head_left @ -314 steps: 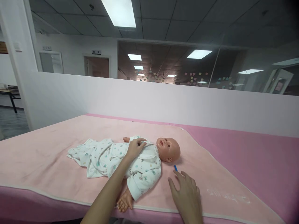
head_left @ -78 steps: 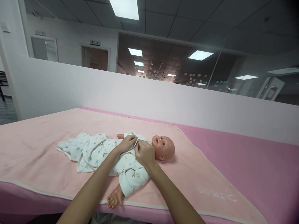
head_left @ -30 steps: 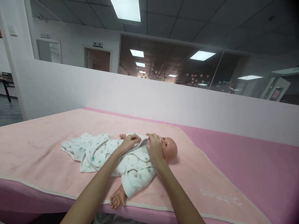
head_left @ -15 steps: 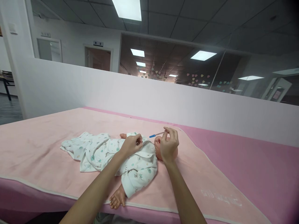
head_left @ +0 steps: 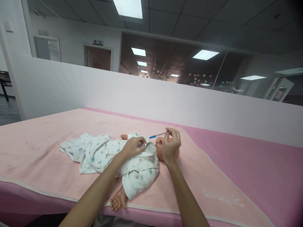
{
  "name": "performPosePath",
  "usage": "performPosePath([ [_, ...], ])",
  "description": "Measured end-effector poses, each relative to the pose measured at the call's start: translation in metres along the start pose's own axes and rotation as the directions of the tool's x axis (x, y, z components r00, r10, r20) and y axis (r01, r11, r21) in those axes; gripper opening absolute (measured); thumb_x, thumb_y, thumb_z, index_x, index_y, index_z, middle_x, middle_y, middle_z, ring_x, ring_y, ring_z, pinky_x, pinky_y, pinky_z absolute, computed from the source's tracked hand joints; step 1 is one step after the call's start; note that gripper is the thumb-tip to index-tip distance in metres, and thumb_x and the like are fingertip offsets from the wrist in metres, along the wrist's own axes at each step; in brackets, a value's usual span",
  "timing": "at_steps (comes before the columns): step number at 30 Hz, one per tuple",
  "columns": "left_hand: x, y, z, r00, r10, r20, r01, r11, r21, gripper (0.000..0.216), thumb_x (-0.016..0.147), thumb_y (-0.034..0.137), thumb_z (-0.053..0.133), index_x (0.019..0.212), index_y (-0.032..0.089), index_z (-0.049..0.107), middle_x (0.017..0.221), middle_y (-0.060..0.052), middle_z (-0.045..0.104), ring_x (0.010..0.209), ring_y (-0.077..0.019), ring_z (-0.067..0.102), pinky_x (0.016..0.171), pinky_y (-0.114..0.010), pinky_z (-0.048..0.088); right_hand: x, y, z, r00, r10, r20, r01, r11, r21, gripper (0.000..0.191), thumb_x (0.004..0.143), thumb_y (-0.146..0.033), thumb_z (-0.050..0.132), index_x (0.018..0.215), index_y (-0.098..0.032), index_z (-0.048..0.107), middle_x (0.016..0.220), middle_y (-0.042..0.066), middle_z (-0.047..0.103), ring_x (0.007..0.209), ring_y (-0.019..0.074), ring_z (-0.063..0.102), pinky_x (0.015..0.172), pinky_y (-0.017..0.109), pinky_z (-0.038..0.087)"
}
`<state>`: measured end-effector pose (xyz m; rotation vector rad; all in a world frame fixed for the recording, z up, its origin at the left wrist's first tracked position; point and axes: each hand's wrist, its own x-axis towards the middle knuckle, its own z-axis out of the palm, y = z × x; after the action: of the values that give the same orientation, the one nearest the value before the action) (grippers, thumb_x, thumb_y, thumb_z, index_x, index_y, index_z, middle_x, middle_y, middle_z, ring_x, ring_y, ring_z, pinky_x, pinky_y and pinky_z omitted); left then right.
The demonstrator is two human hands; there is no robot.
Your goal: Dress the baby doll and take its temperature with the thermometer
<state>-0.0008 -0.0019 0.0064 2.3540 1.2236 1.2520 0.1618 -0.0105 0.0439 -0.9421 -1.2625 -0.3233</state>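
Right hand (head_left: 170, 145) is raised over the doll's head (head_left: 176, 153), fingers curled, thumb and forefinger pinching the near end of a thin stick with a blue tip (head_left: 157, 135). The stick's long axis runs roughly level and crosswise, from the pinch leftward; the blue tip is the free end, pointing toward the doll's far shoulder and hanging just above the collar, apart from the cloth as far as can be told. The doll's face lies directly below and slightly left of the pinch, mostly hidden by the hand; only the mouth area shows.

Left hand (head_left: 133, 146) rests on the doll's upper chest, fingers bent and pressed together on the white printed romper (head_left: 111, 156) near the neckline. Whether it grips a fold or only presses is not clear.

The 2 hands are near each other, not touching. The stick's tip sits between them, closer to the left hand's knuckles than to the face.

The doll lies on its back along the pale pink blanket (head_left: 47, 148), head to the right, with 1 bare hand (head_left: 117, 201) at the near edge. White partition (head_left: 142, 97) behind.
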Motion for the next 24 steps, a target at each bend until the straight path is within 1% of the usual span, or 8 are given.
performPosePath([
  [4, -0.001, 0.005, -0.002, 0.999, 0.018, -0.033, -0.018, 1.000, 0.017, 0.015, 0.068, 0.019, 0.046, 0.078, 0.020, 0.058, 0.073, -0.001, 0.063, 0.069, -0.0155, 0.056, 0.065, -0.025, 0.040, -0.001, 0.001, 0.001, 1.000, 0.017, 0.001, -0.017, 1.000, 0.003, 0.021, 0.083, -0.015, 0.037, 0.084, -0.017, 0.058, 0.085, 0.005, 0.058, 0.079, 0.0134, 0.055, 0.065, 0.025, 0.044],
  [7, 0.000, 0.005, -0.003, 0.999, 0.025, -0.035, -0.024, 1.000, 0.011, 0.014, 0.068, 0.019, 0.048, 0.078, 0.020, 0.058, 0.074, -0.001, 0.062, 0.071, -0.0155, 0.056, 0.067, -0.025, 0.041, -0.002, 0.002, 0.001, 1.000, 0.030, 0.011, -0.030, 0.999, 0.014, 0.021, 0.083, -0.015, 0.037, 0.085, -0.017, 0.057, 0.086, 0.005, 0.058, 0.079, 0.0130, 0.055, 0.066, 0.024, 0.044],
  [9, 0.001, 0.003, -0.003, 1.000, 0.005, -0.026, -0.006, 0.999, -0.041, 0.014, 0.068, 0.019, 0.049, 0.078, 0.019, 0.059, 0.075, -0.001, 0.062, 0.071, -0.0153, 0.056, 0.068, -0.025, 0.042, -0.002, 0.002, 0.001, 0.999, 0.040, 0.015, -0.040, 0.999, 0.014, 0.021, 0.083, -0.016, 0.036, 0.085, -0.017, 0.057, 0.087, 0.006, 0.057, 0.081, 0.0133, 0.055, 0.067, 0.025, 0.044],
  [12, 0.002, -0.003, -0.002, 0.998, -0.054, 0.014, 0.056, 0.984, -0.170, 0.015, 0.068, 0.021, 0.051, 0.080, 0.017, 0.060, 0.076, -0.002, 0.063, 0.072, -0.0152, 0.057, 0.068, -0.026, 0.044, -0.002, 0.005, 0.002, 0.998, 0.069, 0.012, -0.069, 0.998, 0.013, 0.021, 0.083, -0.017, 0.036, 0.085, -0.017, 0.057, 0.087, 0.005, 0.057, 0.082, 0.0131, 0.054, 0.069, 0.024, 0.044],
  [16, 0.003, -0.007, -0.003, 0.990, -0.128, 0.063, 0.141, 0.944, -0.299, 0.018, 0.069, 0.025, 0.052, 0.083, 0.016, 0.060, 0.077, -0.004, 0.064, 0.074, -0.0163, 0.058, 0.069, -0.027, 0.046, -0.003, 0.009, 0.003, 0.989, 0.148, 0.023, -0.148, 0.989, 0.003, 0.021, 0.082, -0.020, 0.036, 0.085, -0.018, 0.057, 0.089, 0.004, 0.057, 0.081, 0.0124, 0.054, 0.068, 0.024, 0.043],
  [19, 0.004, -0.007, -0.004, 0.983, -0.165, 0.087, 0.185, 0.915, -0.359, 0.019, 0.070, 0.026, 0.053, 0.083, 0.015, 0.060, 0.078, -0.005, 0.064, 0.075, -0.0172, 0.059, 0.069, -0.028, 0.046, -0.003, 0.012, 0.003, 0.981, 0.190, 0.030, -0.190, 0.982, 0.018, 0.022, 0.082, -0.021, 0.036, 0.086, -0.018, 0.057, 0.089, 0.004, 0.057, 0.080, 0.0123, 0.054, 0.068, 0.023, 0.043],
  [24, 0.005, -0.006, -0.005, 0.979, -0.182, 0.097, 0.206, 0.890, -0.407, 0.020, 0.070, 0.030, 0.054, 0.081, 0.015, 0.061, 0.077, -0.006, 0.065, 0.076, -0.0184, 0.060, 0.072, -0.031, 0.046, -0.002, 0.015, 0.002, 0.973, 0.228, 0.028, -0.229, 0.972, 0.050, 0.022, 0.081, -0.024, 0.036, 0.086, -0.019, 0.058, 0.088, 0.003, 0.057, 0.080, 0.0122, 0.054, 0.068, 0.023, 0.043],
])
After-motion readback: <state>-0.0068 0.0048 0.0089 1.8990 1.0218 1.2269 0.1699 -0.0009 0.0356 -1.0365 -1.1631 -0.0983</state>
